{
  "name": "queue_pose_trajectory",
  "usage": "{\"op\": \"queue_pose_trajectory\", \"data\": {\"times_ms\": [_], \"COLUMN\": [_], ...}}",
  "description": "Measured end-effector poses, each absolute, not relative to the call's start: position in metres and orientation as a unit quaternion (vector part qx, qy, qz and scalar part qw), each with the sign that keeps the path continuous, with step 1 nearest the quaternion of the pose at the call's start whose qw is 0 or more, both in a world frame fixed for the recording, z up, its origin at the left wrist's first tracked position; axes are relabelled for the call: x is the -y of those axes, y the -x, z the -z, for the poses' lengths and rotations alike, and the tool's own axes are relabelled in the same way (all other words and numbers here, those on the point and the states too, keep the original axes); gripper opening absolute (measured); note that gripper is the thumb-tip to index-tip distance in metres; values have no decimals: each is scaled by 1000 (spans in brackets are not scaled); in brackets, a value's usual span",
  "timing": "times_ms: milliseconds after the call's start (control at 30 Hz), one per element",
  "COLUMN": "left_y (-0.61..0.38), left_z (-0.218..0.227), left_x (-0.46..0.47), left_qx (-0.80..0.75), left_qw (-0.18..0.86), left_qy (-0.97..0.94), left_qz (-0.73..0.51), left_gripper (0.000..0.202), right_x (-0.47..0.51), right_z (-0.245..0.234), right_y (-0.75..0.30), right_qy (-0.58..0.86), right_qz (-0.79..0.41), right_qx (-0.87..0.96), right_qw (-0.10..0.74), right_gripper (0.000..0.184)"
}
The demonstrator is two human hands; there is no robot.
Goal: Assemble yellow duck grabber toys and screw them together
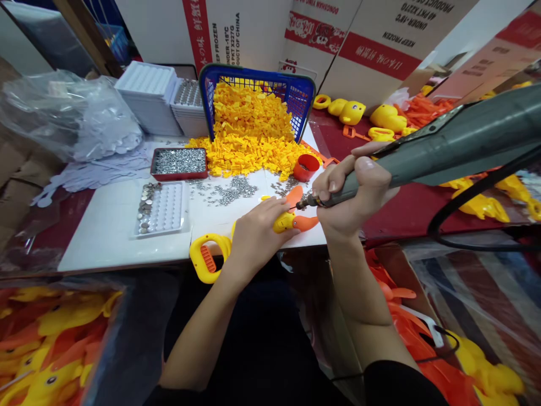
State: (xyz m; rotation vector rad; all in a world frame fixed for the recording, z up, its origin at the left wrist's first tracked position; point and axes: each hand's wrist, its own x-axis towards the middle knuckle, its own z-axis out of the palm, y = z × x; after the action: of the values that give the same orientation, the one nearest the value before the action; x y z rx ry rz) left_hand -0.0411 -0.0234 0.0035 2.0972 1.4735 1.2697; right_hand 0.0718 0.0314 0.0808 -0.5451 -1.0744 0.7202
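Note:
My left hand [256, 234] is closed around a yellow duck-shaped toy [283, 222] with an orange beak, pressing it near the table's front edge. The toy's looped handle, with an orange trigger inside, sticks out to the left of that hand. In my right hand [357, 192] is a grey-green electric screwdriver [448, 138], tilted down to the left. Its bit reaches the toy's head beside the beak; whether a screw sits under it is too small to tell. Loose screws [236, 190] lie scattered just beyond the left hand, and a small red cup [306, 167] stands behind the bit.
Small yellow parts [249, 121] spill from a tipped blue basket [302, 101]. A red tray [180, 163] holds metal pieces; a white tray [164, 211] holds button cells. Boxes [257, 34] wall the back. Toys fill a bin [46, 349] at lower left. A black cable [439, 225] loops at right.

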Motion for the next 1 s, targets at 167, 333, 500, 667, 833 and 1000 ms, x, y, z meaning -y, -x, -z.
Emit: {"op": "queue_pose_trajectory", "data": {"times_ms": [167,333,500,667,833,1000], "left_y": [42,42,42,41,40,40], "left_z": [-2,-2,-5,-9,-9,-9], "left_x": [23,22,24,25,25,26], "left_qx": [-508,-502,-518,-527,-532,-538], "left_qw": [142,153,165,171,168,160], "left_qy": [-725,-728,-721,-723,-724,-727], "left_qz": [-443,-442,-430,-412,-405,-395], "left_gripper": [41,37,44,44,41,46], "right_x": [-31,-29,-29,-28,-28,-29], "right_z": [-80,-81,-82,-83,-83,-81], "right_y": [-71,-68,-66,-66,-67,-66], "right_qy": [246,256,257,274,290,287], "right_qz": [-331,-333,-330,-314,-286,-297], "right_qx": [484,472,468,496,507,497], "right_qw": [772,775,779,762,760,763], "right_gripper": [12,12,11,18,19,16]}}
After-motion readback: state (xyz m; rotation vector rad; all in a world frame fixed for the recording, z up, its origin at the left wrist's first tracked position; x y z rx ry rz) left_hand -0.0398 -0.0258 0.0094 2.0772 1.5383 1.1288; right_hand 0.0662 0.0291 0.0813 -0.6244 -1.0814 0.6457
